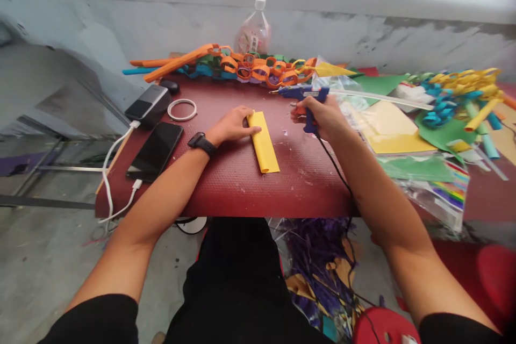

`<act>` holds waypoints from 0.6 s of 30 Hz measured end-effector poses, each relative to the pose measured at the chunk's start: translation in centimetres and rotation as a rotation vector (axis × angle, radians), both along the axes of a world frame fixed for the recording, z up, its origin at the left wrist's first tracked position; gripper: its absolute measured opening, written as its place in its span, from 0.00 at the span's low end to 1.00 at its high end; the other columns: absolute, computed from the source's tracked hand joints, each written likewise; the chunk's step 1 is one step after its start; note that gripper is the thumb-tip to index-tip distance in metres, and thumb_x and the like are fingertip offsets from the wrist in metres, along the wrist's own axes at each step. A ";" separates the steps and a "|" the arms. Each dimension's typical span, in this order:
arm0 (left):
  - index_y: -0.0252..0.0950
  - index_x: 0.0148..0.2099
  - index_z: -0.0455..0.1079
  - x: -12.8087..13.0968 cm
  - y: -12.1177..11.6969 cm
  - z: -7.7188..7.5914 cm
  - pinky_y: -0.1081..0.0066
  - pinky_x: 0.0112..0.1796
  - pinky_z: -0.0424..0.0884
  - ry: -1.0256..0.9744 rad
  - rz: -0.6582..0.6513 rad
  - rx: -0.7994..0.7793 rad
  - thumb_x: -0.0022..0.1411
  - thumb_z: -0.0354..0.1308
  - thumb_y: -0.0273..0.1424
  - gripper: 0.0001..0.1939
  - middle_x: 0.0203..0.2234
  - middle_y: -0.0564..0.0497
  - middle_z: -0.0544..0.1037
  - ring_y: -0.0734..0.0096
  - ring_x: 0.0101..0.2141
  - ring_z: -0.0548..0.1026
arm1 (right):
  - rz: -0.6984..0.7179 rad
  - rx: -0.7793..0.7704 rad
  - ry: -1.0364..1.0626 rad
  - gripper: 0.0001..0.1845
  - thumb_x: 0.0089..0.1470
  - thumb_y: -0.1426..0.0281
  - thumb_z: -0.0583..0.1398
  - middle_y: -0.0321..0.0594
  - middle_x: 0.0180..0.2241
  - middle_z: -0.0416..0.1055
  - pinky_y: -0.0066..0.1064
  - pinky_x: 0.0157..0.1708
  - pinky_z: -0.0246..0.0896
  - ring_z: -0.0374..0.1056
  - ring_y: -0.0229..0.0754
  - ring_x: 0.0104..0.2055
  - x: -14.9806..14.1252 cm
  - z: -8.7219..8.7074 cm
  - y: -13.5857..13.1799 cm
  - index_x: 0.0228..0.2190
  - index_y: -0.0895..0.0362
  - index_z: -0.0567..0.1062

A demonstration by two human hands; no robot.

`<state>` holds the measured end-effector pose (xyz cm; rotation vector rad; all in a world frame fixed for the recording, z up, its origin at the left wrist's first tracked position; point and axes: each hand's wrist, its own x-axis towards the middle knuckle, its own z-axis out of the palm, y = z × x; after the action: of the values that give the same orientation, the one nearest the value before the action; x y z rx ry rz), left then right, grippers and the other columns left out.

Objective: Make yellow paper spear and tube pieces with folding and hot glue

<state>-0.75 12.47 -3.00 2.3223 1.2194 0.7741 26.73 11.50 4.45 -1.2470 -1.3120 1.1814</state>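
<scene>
A rolled yellow paper (264,142) lies on the red table (226,188) in front of me. My left hand (233,124) rests on its far end, fingers pressed down on the roll; a black watch sits on that wrist. My right hand (322,114) is closed round the handle of a blue glue gun (304,95), nozzle pointing left, just right of the roll's far end. A long glue stick juts out of the gun's back to the right. Its black cord runs down over the table edge.
A phone (156,150) on a white cable, a dark box and a tape ring (182,109) lie at the left. A paper chain (250,67) and a plastic bottle (253,29) stand at the back. Coloured sheets and paper rolls (455,97) cover the right side.
</scene>
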 end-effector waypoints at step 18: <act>0.35 0.47 0.80 0.3 0.0 -0.1 0.55 0.51 0.75 0.062 0.014 0.044 0.67 0.69 0.46 0.18 0.44 0.42 0.82 0.56 0.45 0.77 | 0.048 0.190 -0.402 0.15 0.52 0.71 0.67 0.34 0.18 0.65 0.33 0.24 0.58 0.62 0.38 0.23 -2.3 -2.6 1.7 0.19 0.51 0.70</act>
<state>-0.48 12.42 -3.06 2.3918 1.2585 0.7465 24.39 13.15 1.83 -1.3612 -1.7139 0.8377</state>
